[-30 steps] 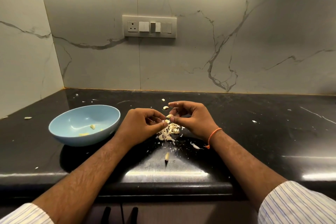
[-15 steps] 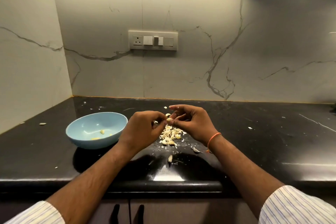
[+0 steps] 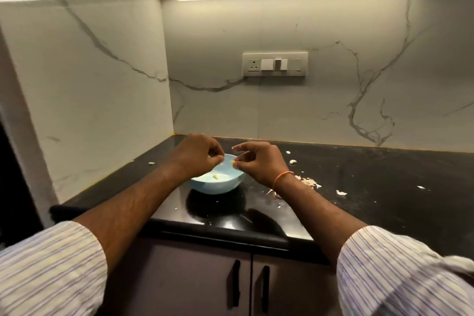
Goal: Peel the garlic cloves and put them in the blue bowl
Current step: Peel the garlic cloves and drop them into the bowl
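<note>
1. Right hand point(image 3: 259, 164) pinches a peeled garlic clove point(image 3: 233, 161) over the blue bowl point(image 3: 218, 183).
2. Left hand point(image 3: 198, 155), fingers curled, pinches a scrap of skin beside it.
3. Another clove point(image 3: 216, 176) lies in the bowl on the worktop point(image 3: 359, 200).

Black glossy countertop point(image 3: 384, 187) in a corner of marble-look wall.
The blue bowl point(image 3: 218, 186) stands on it near the left end. To the right of the bowl lies a small heap of garlic peels point(image 3: 307, 182), with white scraps point(image 3: 341, 192) scattered farther right and two bits point(image 3: 292, 161) near the back. One piece point(image 3: 151, 162) lies by the left wall.
</note>
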{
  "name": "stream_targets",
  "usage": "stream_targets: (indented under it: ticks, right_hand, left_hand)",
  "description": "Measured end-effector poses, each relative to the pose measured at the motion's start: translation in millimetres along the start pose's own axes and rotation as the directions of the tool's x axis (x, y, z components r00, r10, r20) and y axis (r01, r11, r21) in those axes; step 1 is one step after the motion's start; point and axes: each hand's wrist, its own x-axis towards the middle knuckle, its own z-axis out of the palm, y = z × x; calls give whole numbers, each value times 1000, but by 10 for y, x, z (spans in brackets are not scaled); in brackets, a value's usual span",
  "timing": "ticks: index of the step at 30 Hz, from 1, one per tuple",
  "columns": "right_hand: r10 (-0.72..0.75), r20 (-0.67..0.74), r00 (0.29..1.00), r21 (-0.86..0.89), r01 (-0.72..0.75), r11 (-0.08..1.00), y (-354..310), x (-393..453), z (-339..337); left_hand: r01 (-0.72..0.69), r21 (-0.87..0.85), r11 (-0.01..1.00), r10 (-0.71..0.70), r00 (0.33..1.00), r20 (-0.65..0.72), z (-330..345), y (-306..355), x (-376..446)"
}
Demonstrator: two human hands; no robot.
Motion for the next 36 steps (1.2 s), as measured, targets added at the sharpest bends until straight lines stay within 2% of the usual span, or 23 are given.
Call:
stream_targets:
  ticks: [2,6,10,14,18,22,24,29,33,36]
  right_hand:
    - [8,24,1000,-22,-7,1000,-39,38,120]
    - [16,10,1000,-56,-16,998,-35,23,52]
    - [-3,-18,1000,-124,1,992,102,-116,-278]
    - [36,-62,997,-231,-49,972,342,-331,-738]
    - [113,-69,991,-322,-129,938,569,-518,-1159]
    - [184,-64,981,-362,-194,912,707,-605,-1430]
    - [228,-43,973,-376,-227,898,771,-614,-1488]
    - [314,53,948,-438,-261,860,856,-605,-1424]
    - [257,58,965,-475,-200,857,942,-544,-1287]
    - [256,102,961,-508,-171,844,1012,-483,-1230]
  left_hand:
    - [35,-17,999,-36,999,-16,-54,-116,-98]
    - [21,-32,999,-22,1000,-22,-49,-103,-145]
    - [-45,-89,995,39,997,-66,121,178,-38]
    - [-179,-113,977,167,980,-105,477,696,44]
    - [-211,-123,970,215,976,20,884,981,43]
    - [-183,-90,979,193,972,131,1069,993,92]
    - [-177,-70,982,186,972,144,1123,994,140]
    - [-159,-71,985,163,985,54,1230,1051,184]
    - [-129,-146,981,124,991,-44,1365,1106,203]
    - [-127,-190,974,116,991,-67,1511,1055,233]
